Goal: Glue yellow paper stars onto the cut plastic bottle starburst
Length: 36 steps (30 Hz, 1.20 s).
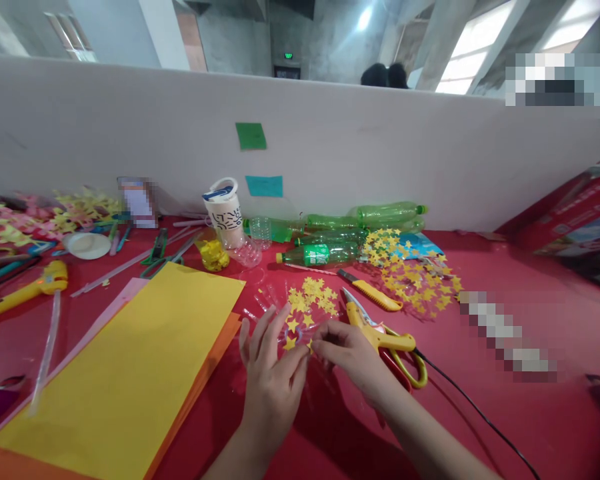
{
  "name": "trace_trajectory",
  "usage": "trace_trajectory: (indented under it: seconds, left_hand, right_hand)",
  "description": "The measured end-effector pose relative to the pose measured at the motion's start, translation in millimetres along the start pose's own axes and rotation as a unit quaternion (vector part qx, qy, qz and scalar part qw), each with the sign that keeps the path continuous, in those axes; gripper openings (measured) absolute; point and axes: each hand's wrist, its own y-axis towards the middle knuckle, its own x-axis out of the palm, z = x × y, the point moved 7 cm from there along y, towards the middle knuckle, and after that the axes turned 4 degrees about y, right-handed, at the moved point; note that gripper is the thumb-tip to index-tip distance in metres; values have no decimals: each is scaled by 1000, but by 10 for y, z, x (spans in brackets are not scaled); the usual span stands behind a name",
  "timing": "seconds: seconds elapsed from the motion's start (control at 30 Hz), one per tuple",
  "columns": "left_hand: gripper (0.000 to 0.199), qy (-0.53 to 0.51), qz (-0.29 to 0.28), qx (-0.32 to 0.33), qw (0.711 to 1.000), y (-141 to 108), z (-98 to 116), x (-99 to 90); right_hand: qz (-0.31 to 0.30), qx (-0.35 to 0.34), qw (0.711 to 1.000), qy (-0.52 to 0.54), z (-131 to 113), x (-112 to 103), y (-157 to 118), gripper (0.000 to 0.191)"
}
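My left hand (275, 377) is over a clear plastic piece cut into strips (254, 315), several fingers stretched up and apart. Its thumb reaches right, to a small yellow paper star (310, 345). From the other side my right hand (347, 350) meets that star, thumb and fingertips pinched together at its edge. More yellow stars (313, 295) lie on the plastic piece, just beyond my fingertips. The hands hide the near part of the plastic.
Right of my hands lie a yellow glue gun (375, 330), scissors (423, 373) and a utility knife (377, 293). Star-covered strips (415, 273) and green bottles (325, 253) are behind. Yellow paper (145, 373) is left; a cup (225, 213) stands near the white partition (330, 147).
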Motion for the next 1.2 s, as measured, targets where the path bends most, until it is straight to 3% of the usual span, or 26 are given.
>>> trace_trajectory:
  seconds: [0.57, 1.2]
  left_hand:
    - [16, -18, -22, 5, 1000, -19, -15, 32]
    - [21, -55, -59, -8, 997, -23, -36, 71]
  right_hand:
    - [-4, 3, 999, 39, 32, -31, -4, 10]
    - [-17, -11, 1000, 0, 57, -14, -8, 15]
